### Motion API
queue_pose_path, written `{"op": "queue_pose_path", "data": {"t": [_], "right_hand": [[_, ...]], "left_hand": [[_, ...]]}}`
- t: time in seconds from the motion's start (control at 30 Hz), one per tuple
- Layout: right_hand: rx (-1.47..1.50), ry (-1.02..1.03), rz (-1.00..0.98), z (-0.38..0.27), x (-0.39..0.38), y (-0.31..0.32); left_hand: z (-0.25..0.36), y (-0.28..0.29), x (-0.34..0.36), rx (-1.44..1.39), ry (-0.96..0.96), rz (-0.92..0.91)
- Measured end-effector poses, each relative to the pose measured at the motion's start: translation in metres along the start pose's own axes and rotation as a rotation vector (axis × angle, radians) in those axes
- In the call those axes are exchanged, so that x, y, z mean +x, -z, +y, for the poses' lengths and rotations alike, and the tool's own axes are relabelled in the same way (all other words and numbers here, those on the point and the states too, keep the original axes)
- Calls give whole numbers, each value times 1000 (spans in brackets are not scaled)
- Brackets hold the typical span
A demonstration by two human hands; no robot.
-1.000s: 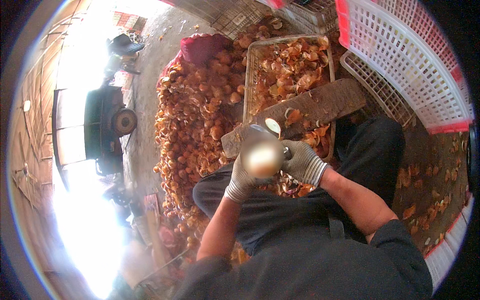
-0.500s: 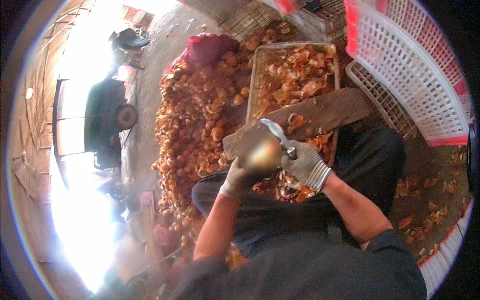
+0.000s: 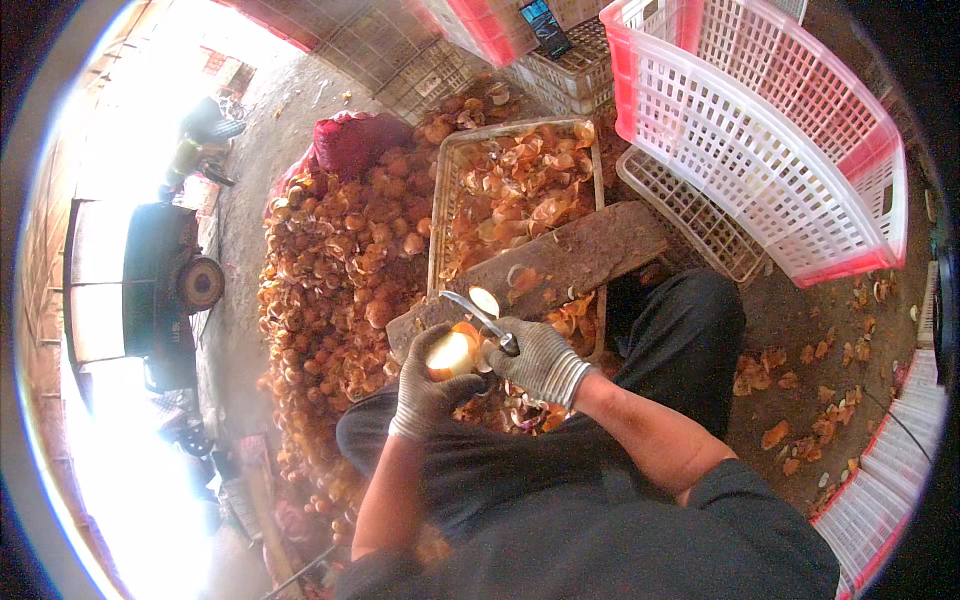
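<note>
My left hand (image 3: 424, 392), in a grey knitted glove, is wrapped round a partly peeled onion (image 3: 452, 350) with a pale, bright face and some brown skin left. My right hand (image 3: 543, 362), gloved too, grips the dark handle of a small knife (image 3: 474, 311). Its curved metal blade points up and left, just past the onion. Beside the blade is a pale cut onion slice (image 3: 485, 301); whether it touches the blade I cannot tell. Both hands are above my lap, at the near side of a worn wooden plank (image 3: 570, 258).
The plank lies across a crate (image 3: 436, 215) of onion skins. Left of it spreads a large heap of onions (image 3: 345, 235) with a red mesh sack (image 3: 355, 142) behind. White-and-red plastic baskets (image 3: 740, 130) stand at right. A phone (image 3: 545, 27) rests on a crate at the back.
The whole scene has shifted left in the picture. My hands have turned the onion and knife slightly, and a pale slice now shows beside the blade.
</note>
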State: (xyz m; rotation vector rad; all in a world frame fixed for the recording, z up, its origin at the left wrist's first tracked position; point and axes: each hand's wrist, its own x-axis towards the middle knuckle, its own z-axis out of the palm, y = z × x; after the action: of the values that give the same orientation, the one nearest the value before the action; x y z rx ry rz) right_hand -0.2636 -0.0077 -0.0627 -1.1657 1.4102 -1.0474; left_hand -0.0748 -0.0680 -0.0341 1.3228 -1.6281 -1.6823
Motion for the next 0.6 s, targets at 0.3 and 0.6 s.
{"op": "queue_pose_path", "data": {"t": [0.3, 0.6], "right_hand": [[-39, 24, -25, 9, 2, -3], [-129, 8, -22, 3, -1, 9]], "left_hand": [[-7, -8, 9, 480, -177, 26], [-4, -15, 17, 560, -211, -85]]}}
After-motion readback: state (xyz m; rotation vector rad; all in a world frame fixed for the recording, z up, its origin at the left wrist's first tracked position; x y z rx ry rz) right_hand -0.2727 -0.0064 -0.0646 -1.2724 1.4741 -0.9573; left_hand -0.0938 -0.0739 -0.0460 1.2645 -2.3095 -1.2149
